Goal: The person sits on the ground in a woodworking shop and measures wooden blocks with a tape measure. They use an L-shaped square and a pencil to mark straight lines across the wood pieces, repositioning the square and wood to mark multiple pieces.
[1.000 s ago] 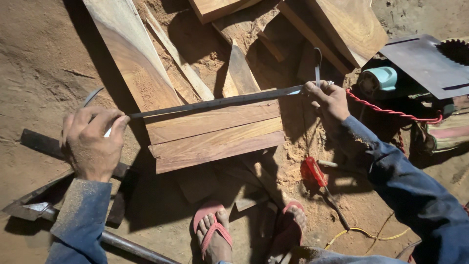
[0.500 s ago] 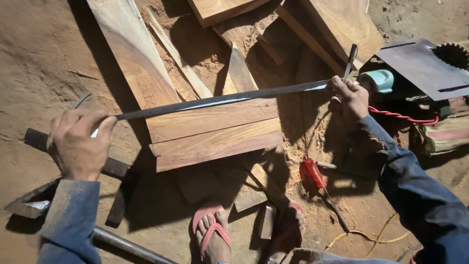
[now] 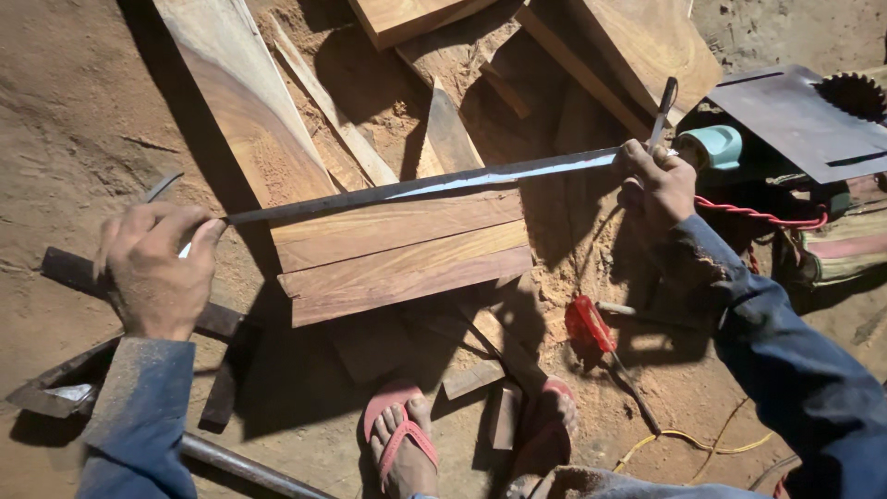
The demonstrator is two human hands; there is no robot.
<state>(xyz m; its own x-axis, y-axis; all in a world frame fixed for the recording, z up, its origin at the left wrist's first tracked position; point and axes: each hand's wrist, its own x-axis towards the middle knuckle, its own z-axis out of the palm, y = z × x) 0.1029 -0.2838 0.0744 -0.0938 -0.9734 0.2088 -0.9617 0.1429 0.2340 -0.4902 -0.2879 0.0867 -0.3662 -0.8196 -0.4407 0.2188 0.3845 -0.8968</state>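
Left hand [image 3: 157, 268]: we see it closed around one end of a long, thin metal blade [image 3: 425, 187], knuckles up, above the dirt floor [image 3: 65, 111]. Beneath this hand lie dark metal bars [image 3: 88, 273], and a steel pipe [image 3: 245, 468] runs near the lower edge. From the left hand the blade stretches rightward, slightly rising, across the far edge of two reddish wooden boards [image 3: 397, 249] laid side by side on the floor. Behind them we note a long pale plank [image 3: 245, 102] lying on a slant and thinner offcuts. Below the boards, our two feet in pink sandals [image 3: 402, 434] stand among small wood blocks. Further right, a red-handled tool [image 3: 591, 323] rests in sawdust. Right hand [image 3: 658, 185]: we see it clenched on the blade's other end, together with a dark upright handle [image 3: 663, 109]. Just beyond it sit a pale green motor housing [image 3: 716, 146], a twisted red cord [image 3: 767, 218], and a grey metal plate [image 3: 799, 115] with a toothed saw disc [image 3: 855, 92].
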